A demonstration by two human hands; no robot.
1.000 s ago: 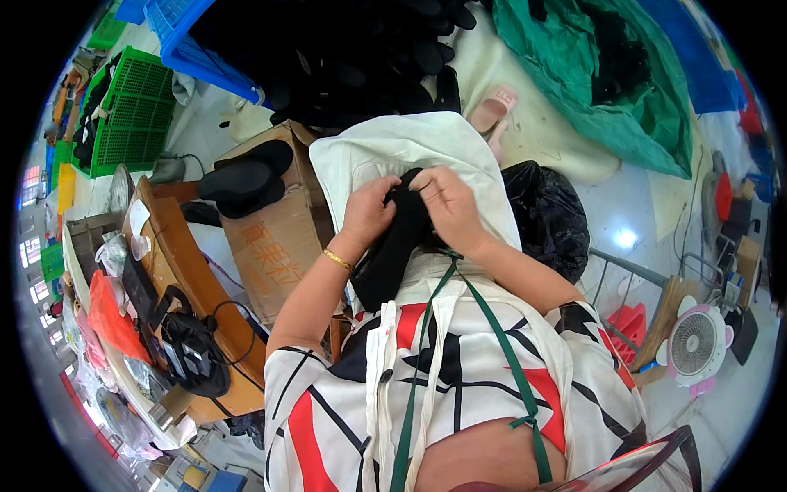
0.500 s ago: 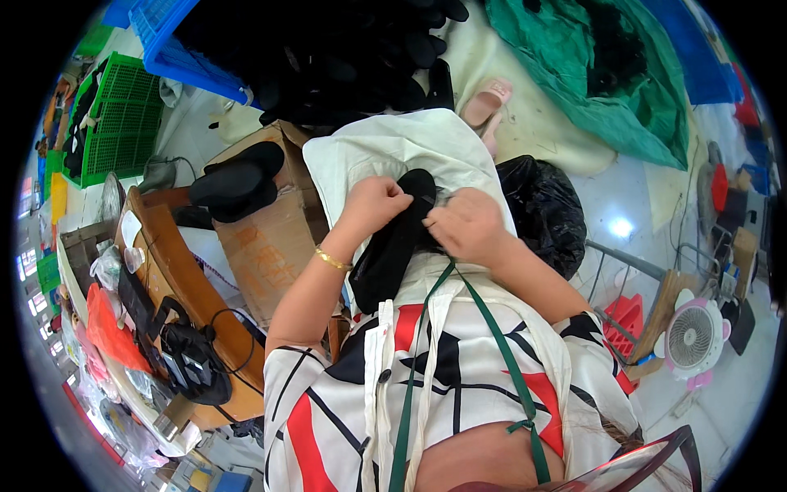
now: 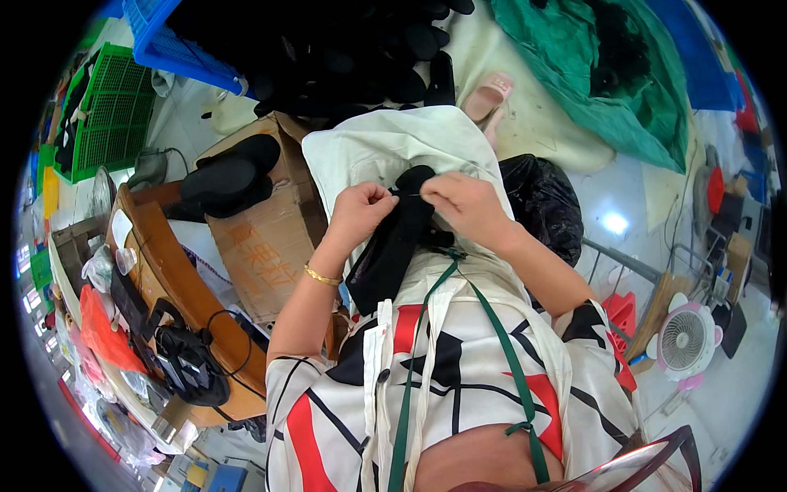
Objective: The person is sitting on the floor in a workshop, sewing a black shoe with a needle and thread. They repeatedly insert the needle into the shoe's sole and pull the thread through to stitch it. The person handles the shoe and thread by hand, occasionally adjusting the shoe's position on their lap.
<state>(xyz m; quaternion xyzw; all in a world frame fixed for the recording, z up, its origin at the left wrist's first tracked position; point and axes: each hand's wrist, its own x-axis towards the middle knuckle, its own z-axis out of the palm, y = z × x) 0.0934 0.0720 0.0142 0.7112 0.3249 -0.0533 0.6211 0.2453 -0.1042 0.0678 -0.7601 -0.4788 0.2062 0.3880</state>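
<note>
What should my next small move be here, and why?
Perhaps ease your right hand gently outward while the left hand steadies the black item: both hands are pinched near its upper end, and a thin pale line, maybe thread, spans the gap between them.

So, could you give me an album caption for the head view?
Left hand and right hand meet at a black shoe-like item over white cloth, pink slippers beyond.

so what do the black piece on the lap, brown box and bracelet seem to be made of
Black piece: probably fabric, soft and matte, with almost no shine. Brown box: likely cardboard, dull, with flat folded panels. Bracelet: probably polished gold-coloured metal, given its glints; plating unclear.
</note>
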